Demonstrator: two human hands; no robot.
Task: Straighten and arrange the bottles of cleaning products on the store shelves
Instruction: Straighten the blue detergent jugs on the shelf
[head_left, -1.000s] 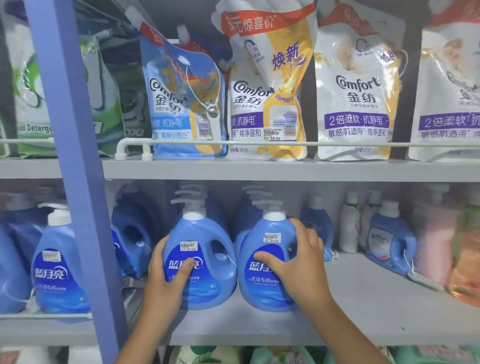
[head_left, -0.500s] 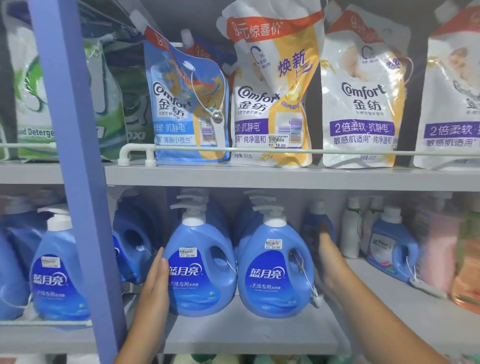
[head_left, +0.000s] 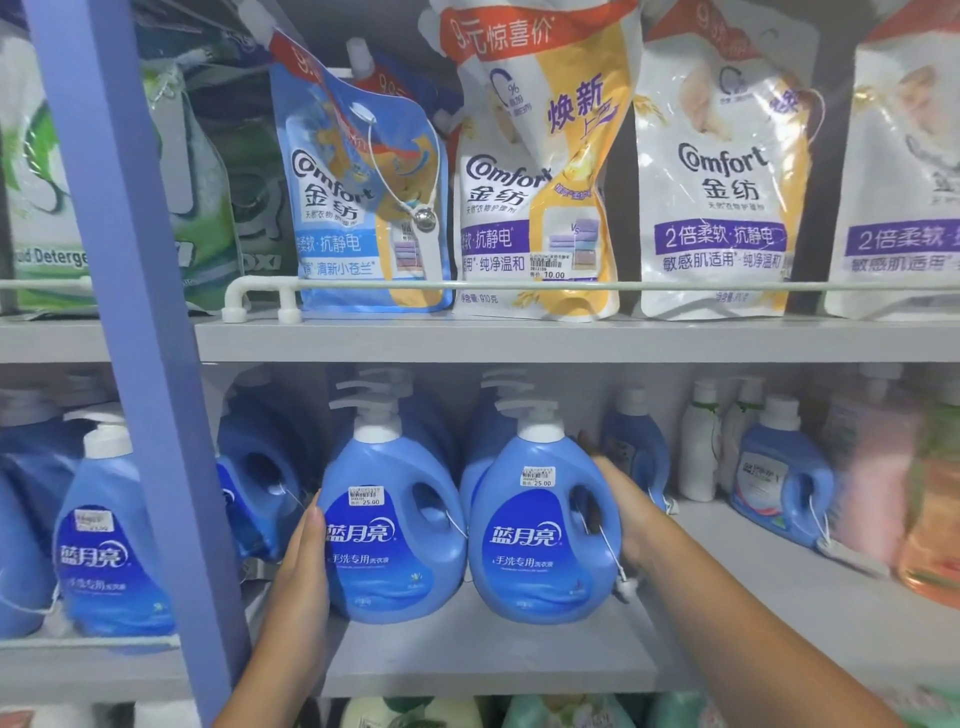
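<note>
Two blue pump bottles stand upright side by side at the front of the lower shelf (head_left: 483, 660), labels facing me. My left hand (head_left: 306, 566) lies flat against the left side of the left bottle (head_left: 389, 525), fingers straight. My right hand (head_left: 631, 514) presses the right, handle side of the right bottle (head_left: 540, 530); its fingers reach behind the bottle and are partly hidden. More blue bottles of the same kind stand in rows behind these two.
A blue upright post (head_left: 140, 332) crosses the left of the view. Left of it stands another blue bottle (head_left: 109, 540). A smaller blue jug (head_left: 779, 473) and white bottles (head_left: 698, 441) stand at the right. Comfort refill pouches (head_left: 717, 176) fill the upper shelf behind a rail (head_left: 519, 286).
Both hands slid off the bottle fronts to the outer sides. The right hand came in against the right bottle's handle side, and the two bottles now face forward.
</note>
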